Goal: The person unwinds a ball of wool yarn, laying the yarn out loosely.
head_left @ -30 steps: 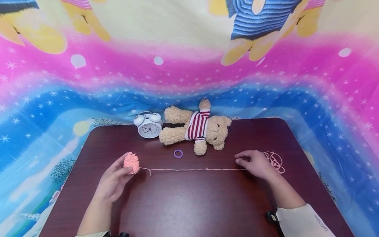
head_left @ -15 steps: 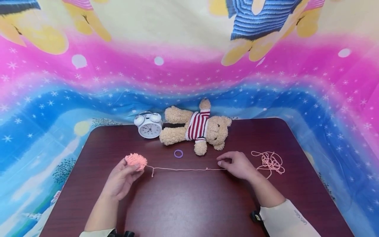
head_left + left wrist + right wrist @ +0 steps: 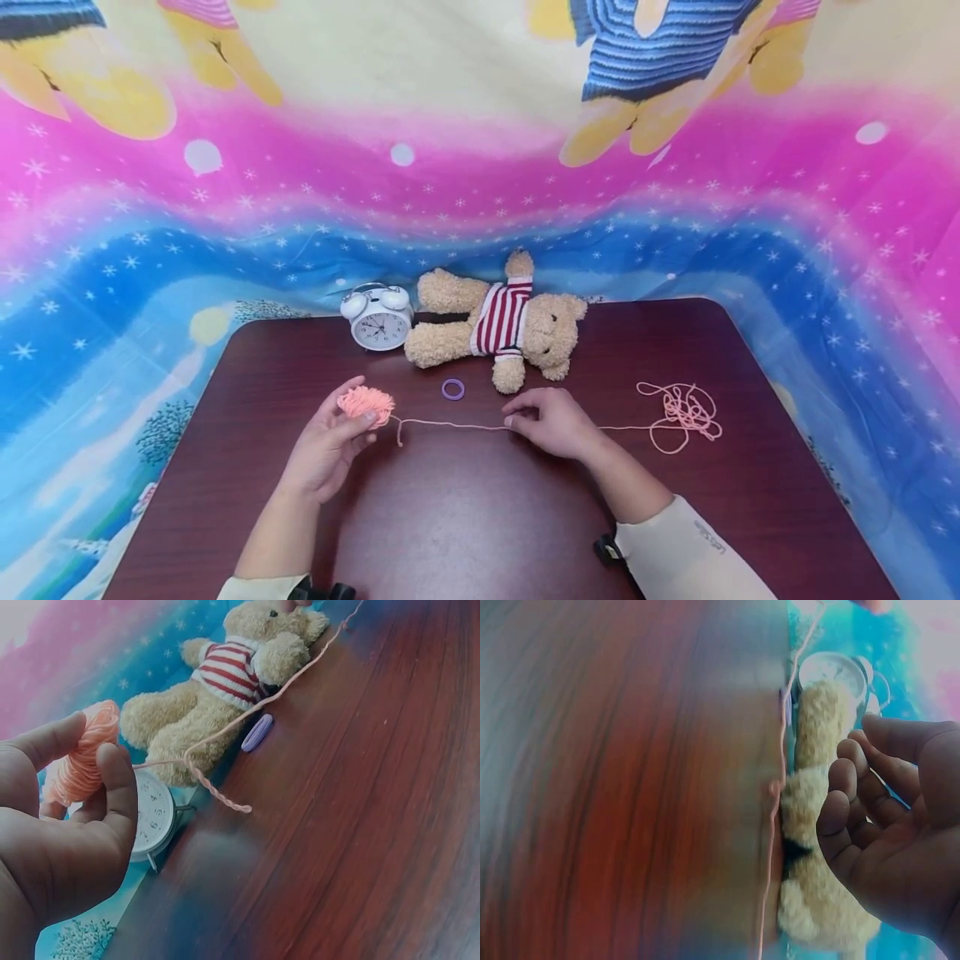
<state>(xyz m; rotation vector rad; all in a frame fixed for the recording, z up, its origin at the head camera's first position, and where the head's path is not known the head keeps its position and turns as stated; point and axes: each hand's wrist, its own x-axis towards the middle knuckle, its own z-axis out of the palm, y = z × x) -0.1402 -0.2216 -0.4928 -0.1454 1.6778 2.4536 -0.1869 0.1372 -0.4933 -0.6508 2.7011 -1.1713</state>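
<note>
My left hand (image 3: 330, 446) holds a small peach-pink yarn ball (image 3: 366, 403) between thumb and fingers, raised at the left of the table. In the left wrist view, a strand of yarn (image 3: 281, 691) leaves the ball, with a short twisted end (image 3: 217, 795) dangling from a knot. The strand stretches right across the head view, passing behind my right hand (image 3: 551, 423). That hand has loosely bent fingers; in the right wrist view the strand (image 3: 772, 847) runs beside them, with nothing gripped. Beyond it, the strand joins a loose yarn tangle (image 3: 686, 412) on the right.
A teddy bear (image 3: 498, 321) in a striped shirt lies on its side at the table's back. Beside its feet stands a white alarm clock (image 3: 379, 325). A purple ring (image 3: 452, 389) lies in front of the bear. Printed cloth (image 3: 480, 183) hangs behind the brown table (image 3: 480, 517).
My right hand has slid left along the strand, uncovering the tangle behind it. My left hand has moved a little right with the yarn ball, which has turned more sideways.
</note>
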